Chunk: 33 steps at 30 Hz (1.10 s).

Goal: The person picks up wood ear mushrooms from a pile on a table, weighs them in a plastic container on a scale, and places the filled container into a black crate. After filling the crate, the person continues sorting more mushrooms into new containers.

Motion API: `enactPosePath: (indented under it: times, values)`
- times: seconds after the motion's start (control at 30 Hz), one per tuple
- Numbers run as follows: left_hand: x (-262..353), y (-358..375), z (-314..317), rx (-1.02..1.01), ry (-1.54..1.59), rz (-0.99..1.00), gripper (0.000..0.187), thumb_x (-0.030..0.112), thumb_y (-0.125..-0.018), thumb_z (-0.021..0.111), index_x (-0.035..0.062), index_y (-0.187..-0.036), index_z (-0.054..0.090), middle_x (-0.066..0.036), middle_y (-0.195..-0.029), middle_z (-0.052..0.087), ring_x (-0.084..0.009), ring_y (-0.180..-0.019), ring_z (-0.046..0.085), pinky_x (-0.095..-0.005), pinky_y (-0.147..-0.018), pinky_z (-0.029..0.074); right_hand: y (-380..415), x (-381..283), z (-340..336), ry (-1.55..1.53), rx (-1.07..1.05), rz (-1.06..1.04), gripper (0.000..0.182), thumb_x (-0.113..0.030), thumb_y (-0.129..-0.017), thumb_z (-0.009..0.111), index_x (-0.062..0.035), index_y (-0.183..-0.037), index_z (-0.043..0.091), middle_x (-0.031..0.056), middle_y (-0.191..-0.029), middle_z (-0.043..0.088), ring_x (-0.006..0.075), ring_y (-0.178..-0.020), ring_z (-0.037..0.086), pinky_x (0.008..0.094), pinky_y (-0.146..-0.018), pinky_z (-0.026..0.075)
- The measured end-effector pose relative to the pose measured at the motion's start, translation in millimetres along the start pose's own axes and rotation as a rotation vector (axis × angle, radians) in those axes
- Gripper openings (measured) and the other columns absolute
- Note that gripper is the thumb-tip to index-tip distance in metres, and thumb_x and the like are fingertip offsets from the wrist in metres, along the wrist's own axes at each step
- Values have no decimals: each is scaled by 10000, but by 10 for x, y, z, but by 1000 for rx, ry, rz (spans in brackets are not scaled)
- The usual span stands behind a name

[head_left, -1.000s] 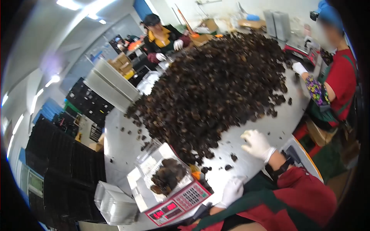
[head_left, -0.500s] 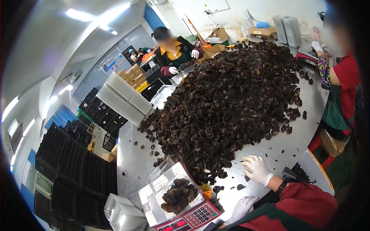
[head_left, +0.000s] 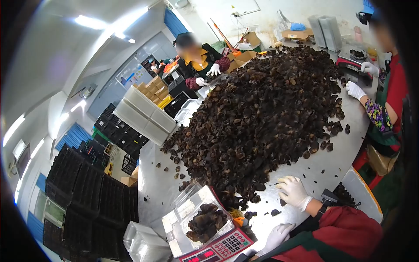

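Both my hands wear white gloves. My right hand [head_left: 294, 192], with a black band on its wrist, rests on the metal table with fingers loosely stretched, beside a small dark piece. Lower down, my left hand [head_left: 278, 236] lies with its fingers extended near the scale, holding nothing visible. The red-and-white digital scale [head_left: 229, 244] has lit red digits. On it sits a clear plastic box [head_left: 227, 220] with its lid open, containing dark pieces that look like wood ear mushrooms [head_left: 207, 222]. A big heap of wood ear mushrooms [head_left: 262, 113] covers the middle of the table.
Stacked clear boxes [head_left: 146, 244] stand left of the scale, and more trays [head_left: 144, 115] across the table. Black crates [head_left: 87, 196] rise at left. A co-worker [head_left: 196, 61] stands opposite; another [head_left: 384, 96] works at a second scale [head_left: 355, 61] on the right.
The view has shifted slightly. The right-hand co-worker's hands have moved from the far scale's top to its near side. The opposite co-worker's hands have moved closer together. My hands stay about the same.
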<state>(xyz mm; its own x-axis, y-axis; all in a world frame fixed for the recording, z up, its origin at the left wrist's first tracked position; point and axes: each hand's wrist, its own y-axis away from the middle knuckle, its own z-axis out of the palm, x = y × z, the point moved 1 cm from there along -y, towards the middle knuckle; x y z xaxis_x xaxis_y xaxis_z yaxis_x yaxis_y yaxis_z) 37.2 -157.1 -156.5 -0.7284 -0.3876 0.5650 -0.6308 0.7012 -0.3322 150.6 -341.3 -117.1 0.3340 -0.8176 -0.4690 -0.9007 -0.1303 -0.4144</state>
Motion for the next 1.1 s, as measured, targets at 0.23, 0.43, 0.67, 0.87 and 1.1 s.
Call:
enactPosePath:
  times: [0.23,0.43,0.67,0.87,1.1]
  values:
    - [-86,46,67,61,24,42,497,35,-815,628,71,-1307,572,-107,-1129,637,-291,-1001,616,-387,-880,493,-10,22,17,-19,9,26,258,-252,-812,647,-149,-1039,714,33,-1229,633,245,-1188,536,423,-1000,388]
    - [20,-36,-48,31,50,45,489,32,-808,627,72,-1293,580,-110,-1100,637,-292,-970,614,-392,-865,496,-16,23,13,0,18,9,264,-262,-816,646,-154,-1047,714,32,-1214,638,255,-1171,543,420,-989,403]
    - [-190,76,96,-19,-33,112,498,71,-809,645,87,-1303,581,-96,-1102,634,-279,-960,616,-384,-853,500,-859,-254,-100,-155,-78,63,310,-282,-823,651,-147,-1095,713,77,-1257,615,306,-1177,539,473,-1001,428]
    - [-409,224,316,-43,-53,134,493,87,-814,644,94,-1304,583,-92,-1094,636,-274,-939,618,-381,-842,501,-1440,-572,621,184,-236,-329,443,-389,-811,710,-221,-1218,667,100,-1426,499,306,-1342,427,524,-1032,393]
    - [-29,25,16,-36,-38,33,491,91,-823,642,95,-1310,579,-93,-1110,636,-275,-950,617,-377,-851,501,-1220,-204,530,1,28,-353,176,-282,-853,689,-142,-959,684,45,-1118,613,236,-1002,605,362,-731,554]
